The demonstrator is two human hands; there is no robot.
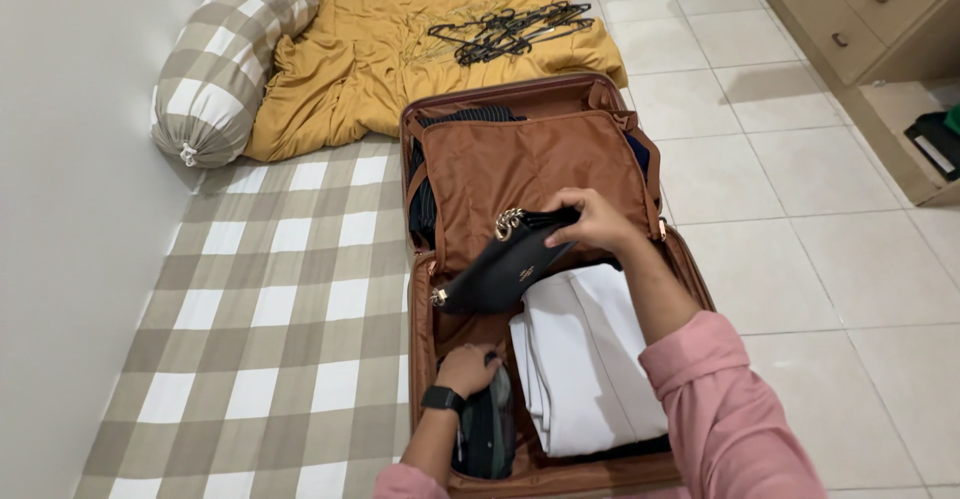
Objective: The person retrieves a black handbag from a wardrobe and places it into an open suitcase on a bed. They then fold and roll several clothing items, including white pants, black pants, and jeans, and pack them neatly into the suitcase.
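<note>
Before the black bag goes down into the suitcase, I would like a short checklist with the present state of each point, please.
1. Right hand has a grip on the black bag: ok, it is held at its top edge, above the suitcase.
2. Left hand holds the dark clothes aside: ok, it presses on them at the left side.
3. Free place for the bag: cannot tell, the bag hides the corner below it.
4. White folded clothes lie flat: ok.
5. Gold chain of the bag tucked in: not ok, it sticks out at the top.
6. Brown divider of the far half closed: ok.
</note>
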